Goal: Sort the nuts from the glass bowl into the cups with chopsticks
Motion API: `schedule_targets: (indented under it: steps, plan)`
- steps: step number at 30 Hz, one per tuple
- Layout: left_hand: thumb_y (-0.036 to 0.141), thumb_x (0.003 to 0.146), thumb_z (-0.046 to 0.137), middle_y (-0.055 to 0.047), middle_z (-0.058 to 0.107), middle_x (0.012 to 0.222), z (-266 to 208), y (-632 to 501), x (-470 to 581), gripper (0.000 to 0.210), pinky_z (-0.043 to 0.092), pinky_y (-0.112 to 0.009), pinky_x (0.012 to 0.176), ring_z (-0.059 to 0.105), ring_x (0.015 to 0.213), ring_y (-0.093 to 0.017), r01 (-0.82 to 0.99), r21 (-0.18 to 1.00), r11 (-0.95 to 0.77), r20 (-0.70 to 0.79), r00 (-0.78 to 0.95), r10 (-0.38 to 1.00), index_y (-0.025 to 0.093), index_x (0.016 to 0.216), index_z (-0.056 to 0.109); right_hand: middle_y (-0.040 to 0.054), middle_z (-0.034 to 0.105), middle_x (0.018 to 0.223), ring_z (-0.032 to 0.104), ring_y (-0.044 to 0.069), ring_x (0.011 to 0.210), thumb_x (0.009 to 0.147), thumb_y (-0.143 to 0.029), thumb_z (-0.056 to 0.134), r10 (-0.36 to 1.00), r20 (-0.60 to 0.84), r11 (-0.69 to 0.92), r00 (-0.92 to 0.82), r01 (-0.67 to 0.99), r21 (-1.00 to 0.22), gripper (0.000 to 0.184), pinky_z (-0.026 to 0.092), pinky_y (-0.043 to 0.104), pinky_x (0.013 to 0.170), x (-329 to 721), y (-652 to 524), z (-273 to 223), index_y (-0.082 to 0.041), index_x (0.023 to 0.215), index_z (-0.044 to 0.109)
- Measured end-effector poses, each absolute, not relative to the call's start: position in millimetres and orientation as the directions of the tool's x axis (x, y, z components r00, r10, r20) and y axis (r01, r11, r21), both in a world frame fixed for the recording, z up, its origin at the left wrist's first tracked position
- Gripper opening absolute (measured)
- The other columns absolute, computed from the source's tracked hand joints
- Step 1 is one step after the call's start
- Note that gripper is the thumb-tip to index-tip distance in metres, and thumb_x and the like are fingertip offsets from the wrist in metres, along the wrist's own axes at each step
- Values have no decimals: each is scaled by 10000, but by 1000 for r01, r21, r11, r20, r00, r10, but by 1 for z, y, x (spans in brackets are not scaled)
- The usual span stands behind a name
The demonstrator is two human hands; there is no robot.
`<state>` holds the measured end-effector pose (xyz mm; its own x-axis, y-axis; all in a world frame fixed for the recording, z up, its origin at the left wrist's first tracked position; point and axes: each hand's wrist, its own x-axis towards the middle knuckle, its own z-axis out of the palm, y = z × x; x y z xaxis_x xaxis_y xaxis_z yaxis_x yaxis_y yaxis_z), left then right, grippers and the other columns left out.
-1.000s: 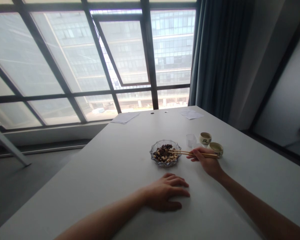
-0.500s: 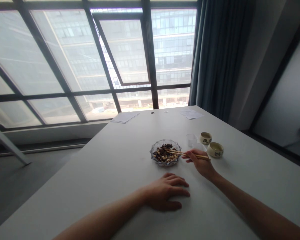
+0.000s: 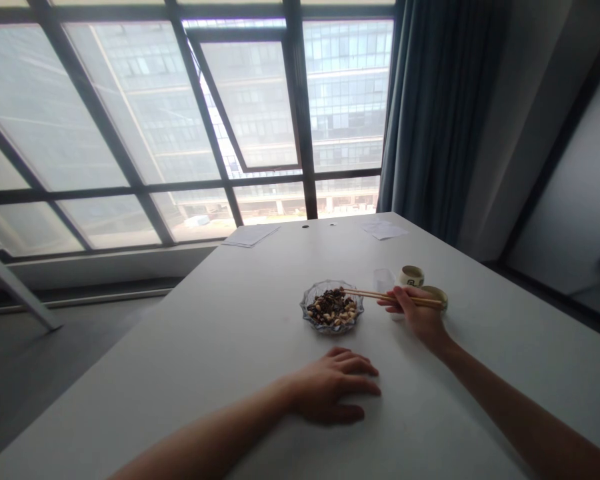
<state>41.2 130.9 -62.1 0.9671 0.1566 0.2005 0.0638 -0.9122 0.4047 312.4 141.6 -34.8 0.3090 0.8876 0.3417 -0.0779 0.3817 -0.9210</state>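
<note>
My right hand [image 3: 420, 320] grips a pair of wooden chopsticks [image 3: 370, 294], held nearly level and pointing left. Their tips are at the far right part of a clear glass bowl [image 3: 333, 329], by a small dark piece; whether they pinch it I cannot tell. Dark seeds and pale nuts [image 3: 331, 309] are mixed in the bowl. Palm down on the table, my left hand [image 3: 336, 387] rests in front of the bowl with fingers spread, holding nothing. Beyond my right hand stand a cream cup [image 3: 411, 274] with a dark character and a second cup [image 3: 438, 293], partly hidden by the hand.
A small clear plastic container [image 3: 383, 279] stands right of the bowl. Sheets of paper lie at the far left [image 3: 251, 235] and far right [image 3: 384, 230] of the white table [image 3: 230, 320]. Past the table are windows and a dark curtain [image 3: 430, 120].
My right hand has moved right and slightly up with the chopsticks, drawing their tips toward the bowl's far right side. It now covers part of the nearer cup. My left hand stays put.
</note>
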Motion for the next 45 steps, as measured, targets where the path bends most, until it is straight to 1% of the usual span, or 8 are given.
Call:
schedule_targets:
  steps: [7,13,18,24,28,37,41,45]
  plan:
    - [489,1007,650,-73,578,1536,-62,131,42,474,284,-464,1254,518,1438,-306,69,418,-906,183,970,159,321,1447,603,113,813,763,823,281,673,720,-619,911,833,331,407,443,-85,-909,495,702,297,589,348,132,-14,-145,790,786]
    - [485,1003,656,-65,580,1535,-59,130,41,469,272,-456,1259,513,1443,-296,77,425,-902,177,970,166,324,1441,607,103,812,757,814,271,643,780,-469,903,789,281,384,547,-80,-920,302,702,289,578,394,130,-6,-191,745,791]
    - [489,1010,652,-63,574,1540,-57,130,41,474,271,-453,1263,513,1443,-297,87,423,-902,159,973,169,328,1453,597,105,802,739,798,228,603,824,-286,871,791,194,296,581,-86,-951,175,694,247,589,424,126,1,-155,753,780]
    - [489,1002,663,-63,579,1533,-58,129,42,474,283,-450,1255,521,1431,-299,93,420,-903,165,970,177,323,1443,608,134,800,736,784,226,563,862,-207,828,821,175,227,543,-30,-973,130,672,218,539,432,120,2,-154,751,790]
    - [487,995,670,-64,580,1534,-58,129,42,483,281,-459,1257,517,1436,-303,96,425,-900,163,970,180,327,1447,607,129,793,712,780,235,552,842,-281,863,821,205,240,533,5,-971,166,666,224,517,432,118,4,-162,749,793]
    - [487,1000,671,-60,577,1531,-59,130,42,489,272,-428,1260,516,1434,-288,90,402,-911,166,972,169,328,1455,588,75,812,761,813,255,664,767,-588,884,796,385,408,466,57,-911,388,705,298,663,389,116,4,-210,803,805]
    - [495,1007,659,-70,576,1532,-59,130,42,484,276,-444,1258,514,1438,-296,86,410,-908,165,972,167,326,1456,592,99,814,753,821,268,679,766,-661,854,847,390,402,362,45,-915,469,703,305,631,349,115,-5,-196,802,798]
    - [489,1007,656,-80,575,1535,-59,130,43,487,276,-470,1258,511,1440,-314,90,413,-906,154,974,167,327,1462,590,111,813,760,829,272,718,779,-661,848,896,350,367,274,-13,-930,494,693,283,598,320,118,-21,-171,807,784]
